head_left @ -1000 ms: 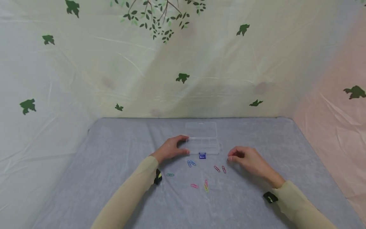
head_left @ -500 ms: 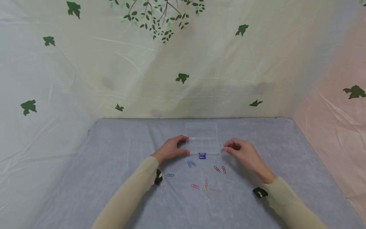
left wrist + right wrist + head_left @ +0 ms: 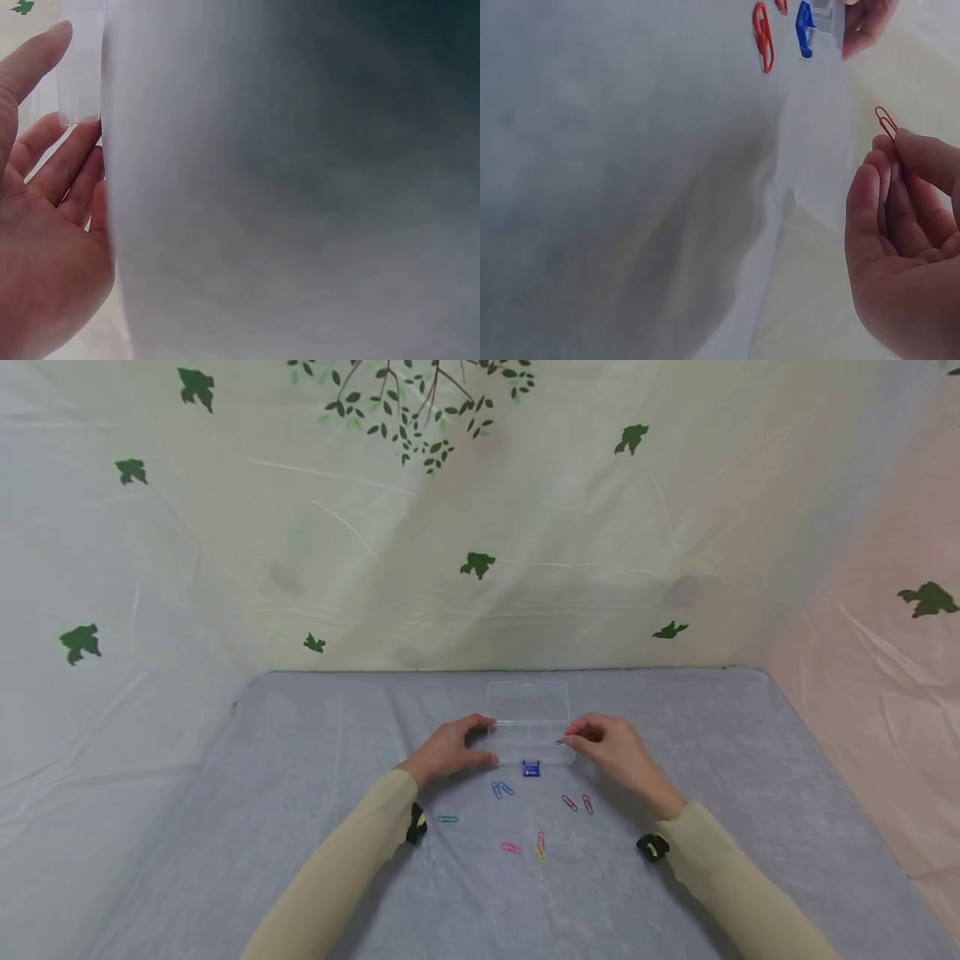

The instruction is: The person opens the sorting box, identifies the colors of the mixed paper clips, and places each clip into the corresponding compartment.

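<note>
Right hand (image 3: 618,756): pinches a red paperclip (image 3: 886,120) at the right end of the clear box (image 3: 517,752)
Left hand (image 3: 444,748): grips its left end
Blue latch (image 3: 531,769): front edge
Nearer: two red clips (image 3: 569,803), two blue clips (image 3: 497,791)

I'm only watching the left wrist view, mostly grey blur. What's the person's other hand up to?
Observer: The right hand pinches a red, looped wire paper clip.
Visitor: Is that clear, rectangular plastic box I glimpse open?
Observer: Yes, its transparent lid is swung open on the far side.
Visitor: Anything lying about?
Observer: A green, looped wire paper clip lies on the grey cloth.
</note>
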Demonstrator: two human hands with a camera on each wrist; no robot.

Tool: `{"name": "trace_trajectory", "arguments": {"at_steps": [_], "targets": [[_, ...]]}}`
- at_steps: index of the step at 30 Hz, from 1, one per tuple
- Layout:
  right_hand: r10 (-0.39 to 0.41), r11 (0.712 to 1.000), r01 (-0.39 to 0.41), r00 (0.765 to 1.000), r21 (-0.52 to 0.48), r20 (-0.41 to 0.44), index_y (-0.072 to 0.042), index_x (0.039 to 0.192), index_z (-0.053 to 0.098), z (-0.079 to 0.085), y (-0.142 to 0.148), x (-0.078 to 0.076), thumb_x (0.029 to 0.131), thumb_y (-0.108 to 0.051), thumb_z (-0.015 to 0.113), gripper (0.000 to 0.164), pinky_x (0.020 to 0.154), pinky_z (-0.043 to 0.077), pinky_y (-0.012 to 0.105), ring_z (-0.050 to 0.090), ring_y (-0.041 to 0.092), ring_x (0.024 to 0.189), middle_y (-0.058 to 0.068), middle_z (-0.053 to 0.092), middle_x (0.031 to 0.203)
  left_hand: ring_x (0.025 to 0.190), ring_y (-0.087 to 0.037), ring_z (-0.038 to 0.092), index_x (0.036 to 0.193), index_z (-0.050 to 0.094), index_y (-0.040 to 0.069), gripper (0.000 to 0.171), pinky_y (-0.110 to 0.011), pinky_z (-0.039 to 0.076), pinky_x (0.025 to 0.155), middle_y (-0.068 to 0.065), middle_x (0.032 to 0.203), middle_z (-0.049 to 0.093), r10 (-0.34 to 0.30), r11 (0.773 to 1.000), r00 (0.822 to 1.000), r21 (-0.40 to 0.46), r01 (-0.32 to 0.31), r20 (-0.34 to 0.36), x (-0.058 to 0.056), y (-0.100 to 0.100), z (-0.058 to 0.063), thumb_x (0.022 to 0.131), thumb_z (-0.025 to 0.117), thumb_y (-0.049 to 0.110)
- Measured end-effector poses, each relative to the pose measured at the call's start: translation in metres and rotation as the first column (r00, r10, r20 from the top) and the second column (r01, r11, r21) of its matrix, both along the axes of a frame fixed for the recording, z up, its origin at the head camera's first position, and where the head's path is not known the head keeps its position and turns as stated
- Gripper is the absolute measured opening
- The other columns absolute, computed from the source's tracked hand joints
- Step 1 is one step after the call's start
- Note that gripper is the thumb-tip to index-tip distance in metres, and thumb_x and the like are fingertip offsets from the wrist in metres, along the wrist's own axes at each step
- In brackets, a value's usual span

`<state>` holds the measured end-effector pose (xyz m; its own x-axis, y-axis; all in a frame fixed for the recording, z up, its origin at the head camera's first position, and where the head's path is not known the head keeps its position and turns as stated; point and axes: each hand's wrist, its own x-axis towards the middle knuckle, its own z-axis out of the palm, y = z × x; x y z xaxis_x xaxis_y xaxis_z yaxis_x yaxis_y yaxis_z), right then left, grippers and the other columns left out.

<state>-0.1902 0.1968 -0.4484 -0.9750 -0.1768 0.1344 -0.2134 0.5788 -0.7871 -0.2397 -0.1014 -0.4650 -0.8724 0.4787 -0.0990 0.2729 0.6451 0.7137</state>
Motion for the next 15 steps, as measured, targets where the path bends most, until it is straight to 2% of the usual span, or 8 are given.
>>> {"name": "trace_trajectory", "arguments": {"at_steps": [5, 15], "targets": [[0.007, 1.000, -0.008, 1.000, 0.007, 0.012, -0.011, 0.099, 0.077, -0.003, -0.006, -0.005, 0.095, -0.015, 0.077, 0.005, 0.067, 0.051, 0.026, 0.061, 0.018, 0.078, 0.000, 0.073, 0.091, 0.139, -0.024, 0.051, 0.146, 0.058, 0.014, 0.062, -0.041, 0.038, 0.117, -0.005, 0.146, 0.059, 0.003, 1.000, 1.000, 0.004, -0.003, 0.008, 0.001, 0.001, 0.000, 0.091, 0.082, 0.029], [0.009, 0.997, -0.011, 1.000, 0.082, 0.026, -0.009, 0.098, 0.077, -0.005, -0.013, -0.010, 0.094, -0.009, 0.076, 0.004, 0.068, 0.051, 0.028, 0.061, 0.016, 0.077, 0.001, 0.075, 0.092, 0.139, -0.025, 0.051, 0.146, 0.057, 0.014, 0.063, -0.042, 0.038, 0.117, -0.005, 0.147, 0.059, 0.007, 1.000, 1.000, 0.000, -0.007, 0.021, 0.003, 0.001, 0.004, 0.091, 0.082, 0.030]]}}
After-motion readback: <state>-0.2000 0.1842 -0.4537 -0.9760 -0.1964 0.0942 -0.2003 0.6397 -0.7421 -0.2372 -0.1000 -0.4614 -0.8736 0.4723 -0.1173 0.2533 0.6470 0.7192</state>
